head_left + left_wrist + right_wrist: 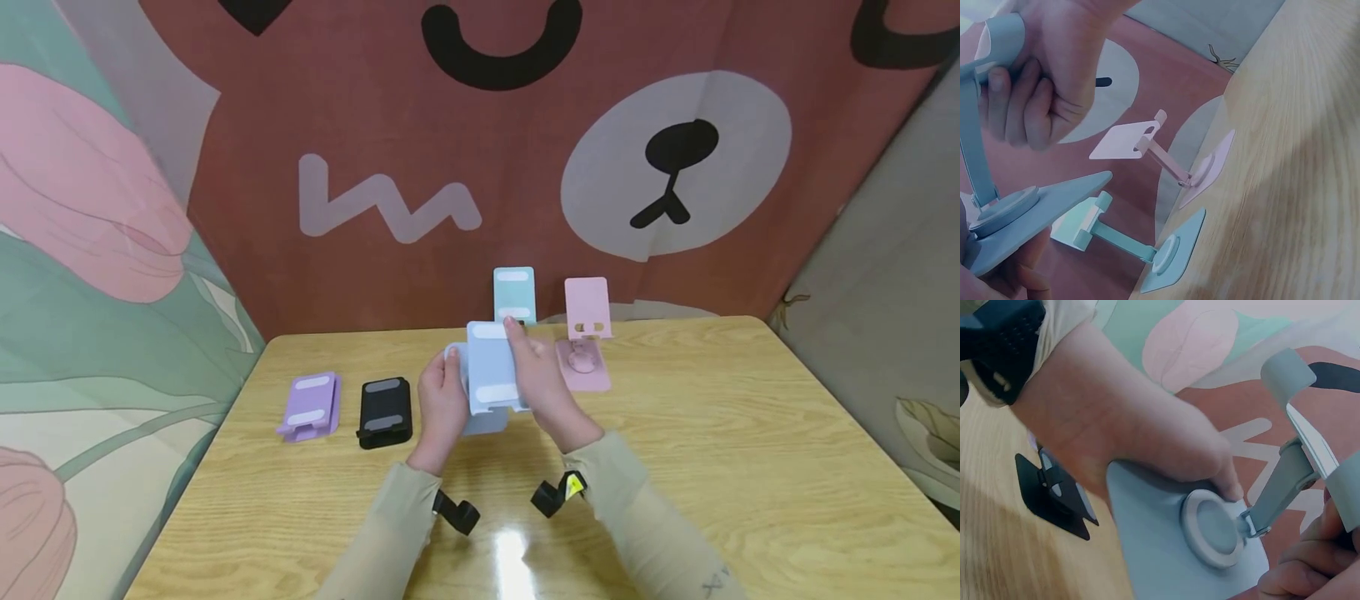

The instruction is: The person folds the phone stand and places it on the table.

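Aloft over a pale wood-grain desk (720, 467), a light-blue, flat-plated folding stand (489, 362) is gripped by curled fingers (1036, 115), its base (1150, 540) in the left hand (446, 402) and upper plate (492, 372) in the right hand (546, 385), with a teal stand (513, 294) and a pink stand (587, 302) unfolded behind it.

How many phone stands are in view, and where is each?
5: purple stand and black stand on the left of the table; blue stand held by the left hand and right hand; teal stand and pink stand at the back.
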Available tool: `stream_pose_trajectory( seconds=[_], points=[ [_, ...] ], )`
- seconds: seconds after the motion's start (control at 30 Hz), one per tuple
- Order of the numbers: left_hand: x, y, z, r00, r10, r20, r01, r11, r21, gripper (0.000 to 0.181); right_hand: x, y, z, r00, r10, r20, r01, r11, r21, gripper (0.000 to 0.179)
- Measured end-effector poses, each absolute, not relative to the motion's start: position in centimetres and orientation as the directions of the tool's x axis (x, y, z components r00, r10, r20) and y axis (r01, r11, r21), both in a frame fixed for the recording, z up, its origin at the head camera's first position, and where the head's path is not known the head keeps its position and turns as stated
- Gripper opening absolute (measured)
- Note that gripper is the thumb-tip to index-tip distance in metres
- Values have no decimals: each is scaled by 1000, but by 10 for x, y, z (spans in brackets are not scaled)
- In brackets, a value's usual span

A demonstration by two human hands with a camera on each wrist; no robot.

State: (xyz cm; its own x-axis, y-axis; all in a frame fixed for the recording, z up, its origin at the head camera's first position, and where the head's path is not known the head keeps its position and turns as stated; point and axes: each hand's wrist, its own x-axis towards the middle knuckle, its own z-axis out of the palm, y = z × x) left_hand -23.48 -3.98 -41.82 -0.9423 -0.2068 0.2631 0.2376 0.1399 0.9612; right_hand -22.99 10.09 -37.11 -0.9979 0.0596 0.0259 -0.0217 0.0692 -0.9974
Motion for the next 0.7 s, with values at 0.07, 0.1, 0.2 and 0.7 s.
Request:
stream_pose_trajectory(
  seconds=[0.07, 0.1, 0.2, 0.7],
  points=[
    [-235, -40, -418, -941, -202, 272, 247, 140, 959, 40, -230, 100, -373, -998, 57, 4, 1, 81, -997, 70],
    [-234, -40, -417, -940, -202, 276, 251, 140, 958, 40, -230, 100, -374, -999, 52, -3, 8, 86, -996, 71],
    [-234, -41, -417, -938, -203, 279, 254, 141, 957, 40, -230, 99, -376, -999, 45, -7, 11, 103, -995, 69],
    [-235, -42, -419, -946, -199, 258, 240, 111, 965, 38, -230, 95, -394, -998, 51, 35, -23, 219, -975, 73]
  ],
)
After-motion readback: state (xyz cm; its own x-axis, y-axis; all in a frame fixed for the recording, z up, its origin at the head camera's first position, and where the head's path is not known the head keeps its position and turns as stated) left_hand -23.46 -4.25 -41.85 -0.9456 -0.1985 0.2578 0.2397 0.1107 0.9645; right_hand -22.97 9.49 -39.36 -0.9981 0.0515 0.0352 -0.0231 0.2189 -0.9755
